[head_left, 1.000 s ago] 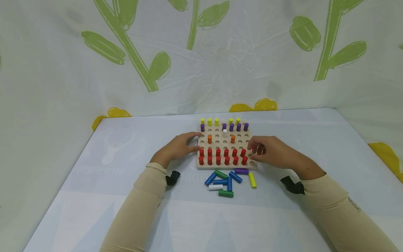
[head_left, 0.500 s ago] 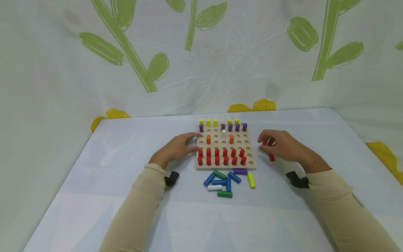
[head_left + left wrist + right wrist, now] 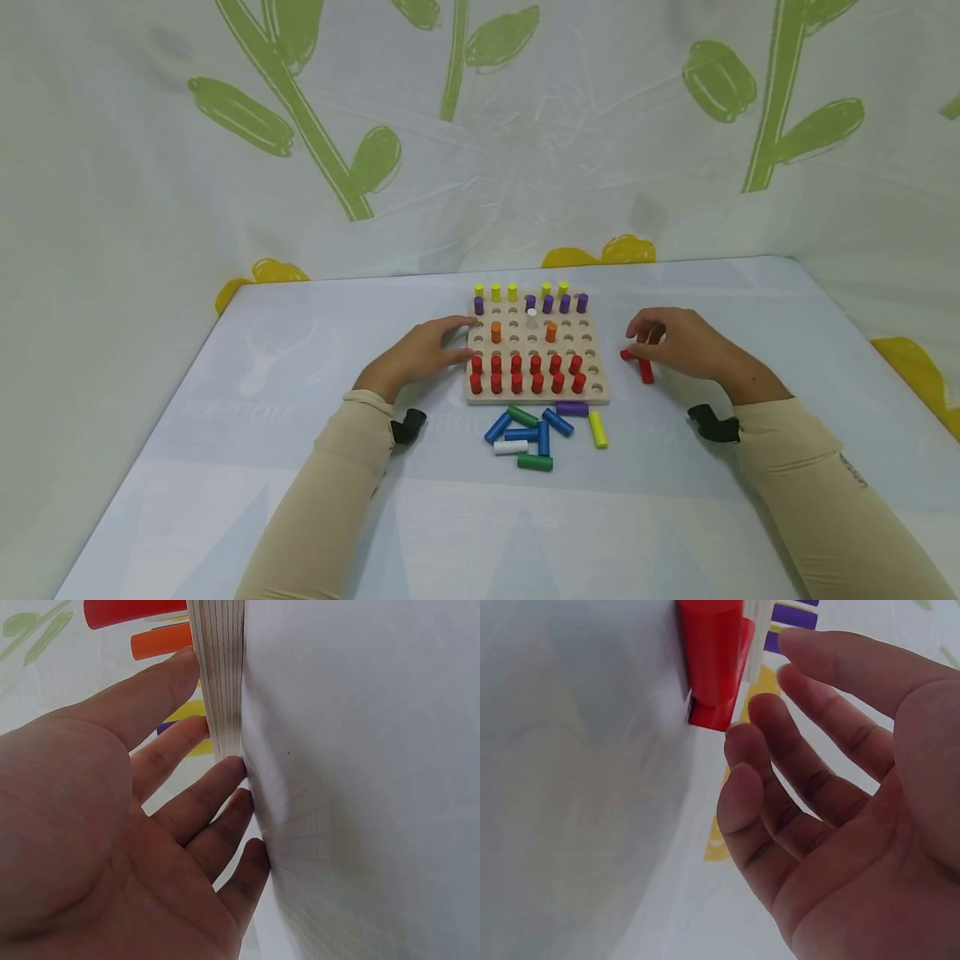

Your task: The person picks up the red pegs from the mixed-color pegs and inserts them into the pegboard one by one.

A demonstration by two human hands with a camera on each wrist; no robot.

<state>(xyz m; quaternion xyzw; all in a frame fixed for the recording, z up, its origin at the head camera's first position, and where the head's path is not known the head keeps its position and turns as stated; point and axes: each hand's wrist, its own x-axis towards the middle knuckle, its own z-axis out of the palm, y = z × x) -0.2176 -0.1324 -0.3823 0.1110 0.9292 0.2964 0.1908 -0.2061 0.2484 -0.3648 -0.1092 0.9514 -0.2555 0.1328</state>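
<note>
The pegboard [image 3: 540, 398] is pale wood, with rows of upright pegs in its holes. My left hand [image 3: 416, 354] rests at its left edge; in the left wrist view the fingertips [image 3: 232, 766] lie right along the board's side. Two loose red pegs lie on the table to the right of the board: one red peg [image 3: 647, 372] points toward me, another red peg [image 3: 627, 355] is partly hidden by my right hand [image 3: 686, 343]. The right wrist view has relaxed, spread fingers with nothing between them and the thumb, beside a red peg [image 3: 711, 656].
Near the board's front edge lie several loose pegs: blue pegs [image 3: 543, 437], green pegs [image 3: 535, 462], a white peg [image 3: 511, 447], a purple peg [image 3: 572, 409] and a yellow peg [image 3: 597, 430]. On the board, several red pegs [image 3: 537, 383] fill most of the two front rows.
My right hand has moved right, away from the board's right edge, to the loose red pegs; a second red peg now shows beside the first. My left hand stays at the board.
</note>
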